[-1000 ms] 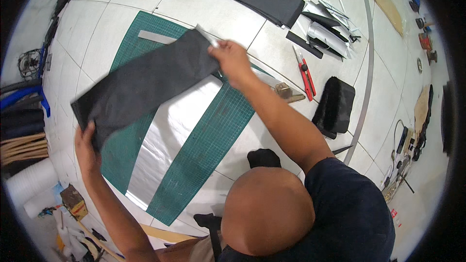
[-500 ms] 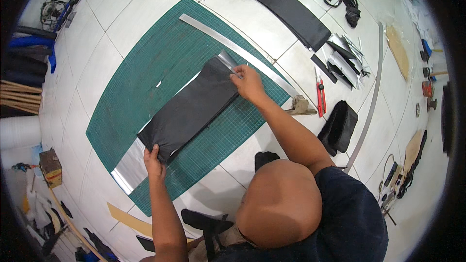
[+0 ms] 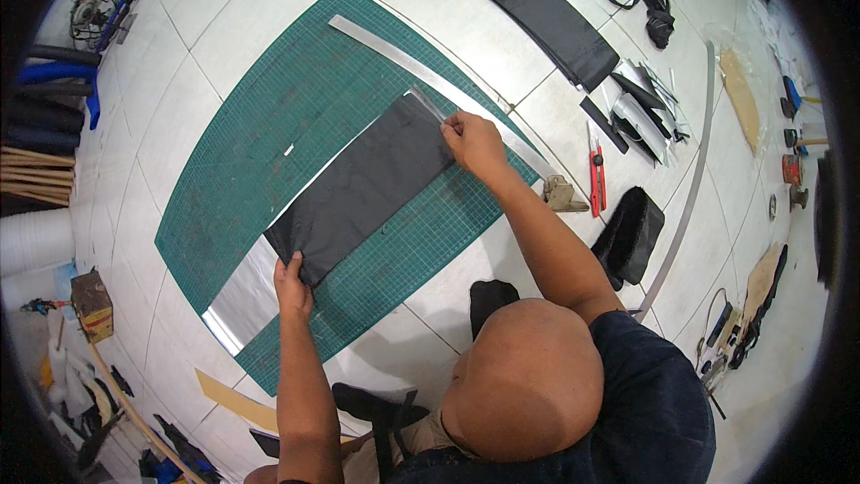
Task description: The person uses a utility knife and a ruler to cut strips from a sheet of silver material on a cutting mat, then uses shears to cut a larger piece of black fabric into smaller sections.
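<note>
A rectangular piece of black fabric (image 3: pixel 358 188) lies slantwise over a shiny silver sheet (image 3: pixel 248 296) on the green cutting mat (image 3: pixel 242 152). My left hand (image 3: pixel 293 287) pinches the fabric's near left corner between thumb and fingers. At the far right corner, my right hand (image 3: pixel 475 143) closes on the fabric's edge, where a narrow silver strip shows. The fabric lies mostly flat, with slight wrinkles by my left hand. Beyond it, a long metal ruler (image 3: pixel 421 79) crosses the mat diagonally, its right end next to a metal block (image 3: pixel 563 195).
Right of the mat are a red cutter (image 3: pixel 597 179), folded black pieces (image 3: pixel 629 237) and black and silver offcuts (image 3: pixel 640 112). Stacked black fabric strips (image 3: pixel 537 13) and a coiled black cord (image 3: pixel 654 9) lie farther off. A tan strip (image 3: pixel 237 399) rests near my left forearm.
The fabric has been smoothed flatter and straightened over the silver sheet. Both hands have shifted slightly right, still at its opposite ends.
</note>
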Available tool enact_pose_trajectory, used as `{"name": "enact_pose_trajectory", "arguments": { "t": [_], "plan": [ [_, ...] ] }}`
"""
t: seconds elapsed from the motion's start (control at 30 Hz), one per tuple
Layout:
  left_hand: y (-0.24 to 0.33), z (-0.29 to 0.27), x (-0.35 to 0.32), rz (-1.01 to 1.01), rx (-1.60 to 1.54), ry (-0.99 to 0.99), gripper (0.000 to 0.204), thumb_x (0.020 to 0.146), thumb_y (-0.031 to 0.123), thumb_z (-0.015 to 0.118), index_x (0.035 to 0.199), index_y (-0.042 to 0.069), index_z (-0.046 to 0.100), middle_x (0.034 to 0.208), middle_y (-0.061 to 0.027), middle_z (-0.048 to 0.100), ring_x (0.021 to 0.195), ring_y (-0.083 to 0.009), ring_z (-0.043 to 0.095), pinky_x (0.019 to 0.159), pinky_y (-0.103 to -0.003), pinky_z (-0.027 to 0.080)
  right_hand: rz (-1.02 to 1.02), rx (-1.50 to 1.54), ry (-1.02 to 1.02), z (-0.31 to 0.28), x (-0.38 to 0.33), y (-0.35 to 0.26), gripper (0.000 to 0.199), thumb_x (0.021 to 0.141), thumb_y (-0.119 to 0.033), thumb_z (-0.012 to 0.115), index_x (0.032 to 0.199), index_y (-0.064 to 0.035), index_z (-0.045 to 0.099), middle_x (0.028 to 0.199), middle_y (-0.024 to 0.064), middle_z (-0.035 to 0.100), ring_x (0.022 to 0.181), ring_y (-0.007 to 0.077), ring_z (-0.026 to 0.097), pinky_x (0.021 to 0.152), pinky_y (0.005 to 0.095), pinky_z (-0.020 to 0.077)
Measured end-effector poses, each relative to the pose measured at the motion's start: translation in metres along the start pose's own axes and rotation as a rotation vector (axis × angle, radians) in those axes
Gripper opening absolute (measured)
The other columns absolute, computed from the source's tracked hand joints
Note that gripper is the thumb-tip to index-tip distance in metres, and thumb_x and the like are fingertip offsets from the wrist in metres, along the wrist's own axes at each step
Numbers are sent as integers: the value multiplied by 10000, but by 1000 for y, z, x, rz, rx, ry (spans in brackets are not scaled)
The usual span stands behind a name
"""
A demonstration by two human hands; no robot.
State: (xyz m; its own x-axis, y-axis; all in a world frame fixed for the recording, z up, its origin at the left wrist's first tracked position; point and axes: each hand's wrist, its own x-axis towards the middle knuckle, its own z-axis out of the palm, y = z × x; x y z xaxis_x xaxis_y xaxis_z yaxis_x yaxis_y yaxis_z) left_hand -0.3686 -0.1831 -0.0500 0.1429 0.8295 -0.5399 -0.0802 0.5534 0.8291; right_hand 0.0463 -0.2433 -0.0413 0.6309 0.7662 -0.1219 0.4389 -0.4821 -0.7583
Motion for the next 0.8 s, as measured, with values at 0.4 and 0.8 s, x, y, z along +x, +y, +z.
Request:
{"name": "enact_pose_trajectory", "arguments": {
  "t": [0.4, 0.8],
  "plan": [
    [9, 9, -1, -114, 13, -3, 393, 955, 162, 622, 1306, 10, 532, 1278, -123, 619, 1147, -241, 606, 1013, -382, 467, -51, -60, -21, -8, 7, 3, 234, 871, -238, 672, 919, -14, 719, 883, 190, 712, 859, 371, 683, 770, 452, 532],
    [10, 15, 1, -116, 83, 48, 329, 956, 146, 604, 1243, -12, 569, 1201, -113, 654, 1065, -218, 639, 949, -346, 496, -133, -140, 20, -2, 8, 10, 228, 870, -208, 712, 965, -1, 715, 869, 164, 727, 780, 287, 709, 706, 371, 542]
  ]
}}
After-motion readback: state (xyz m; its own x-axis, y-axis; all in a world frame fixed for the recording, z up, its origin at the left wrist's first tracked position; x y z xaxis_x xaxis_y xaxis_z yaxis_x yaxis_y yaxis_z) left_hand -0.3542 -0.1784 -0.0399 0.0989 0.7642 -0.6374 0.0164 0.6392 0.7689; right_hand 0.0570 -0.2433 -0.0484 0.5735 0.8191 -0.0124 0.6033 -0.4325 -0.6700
